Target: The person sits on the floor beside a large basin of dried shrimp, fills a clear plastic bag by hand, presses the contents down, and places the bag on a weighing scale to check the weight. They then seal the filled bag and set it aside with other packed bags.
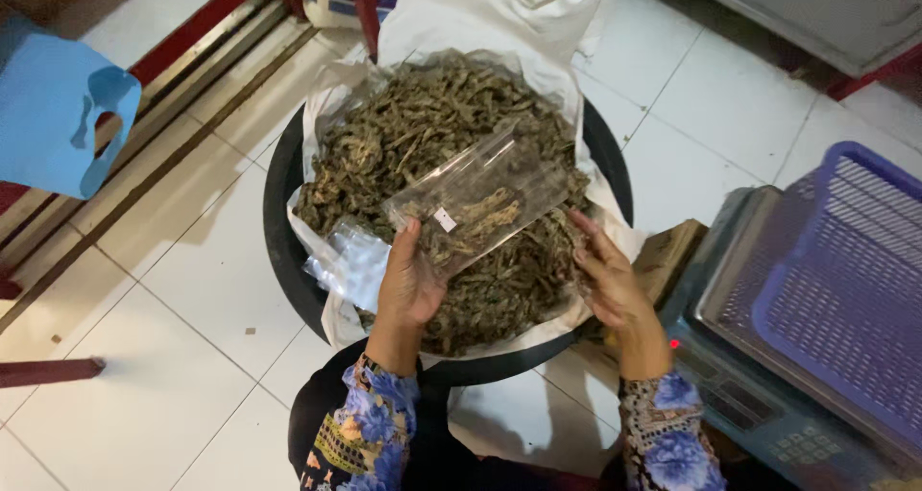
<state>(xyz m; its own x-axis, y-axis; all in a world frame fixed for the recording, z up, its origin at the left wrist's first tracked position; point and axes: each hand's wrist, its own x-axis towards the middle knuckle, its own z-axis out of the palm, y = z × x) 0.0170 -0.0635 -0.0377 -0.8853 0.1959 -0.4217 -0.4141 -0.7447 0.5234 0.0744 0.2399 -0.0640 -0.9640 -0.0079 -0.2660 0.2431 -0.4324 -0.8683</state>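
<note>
My left hand (408, 285) grips the near end of a clear plastic bag (485, 198) that holds a small amount of dried brownish-green pieces. The bag lies tilted over a heap of the same dried pieces (432, 136). The heap fills a white sack lining (336, 323) inside a round black basin (279, 232) on the floor. My right hand (610, 280) rests with fingers apart at the right edge of the heap, touching the dried pieces just below the bag's right end. A bundle of empty clear bags (351, 261) lies left of my left hand.
A weighing scale (759, 357) with a purple plastic basket (845, 280) on its pan stands at the right. A brown cardboard box (667, 256) sits between basin and scale. A blue plastic stool (58, 117) is at the left, on the white tiled floor (173, 289).
</note>
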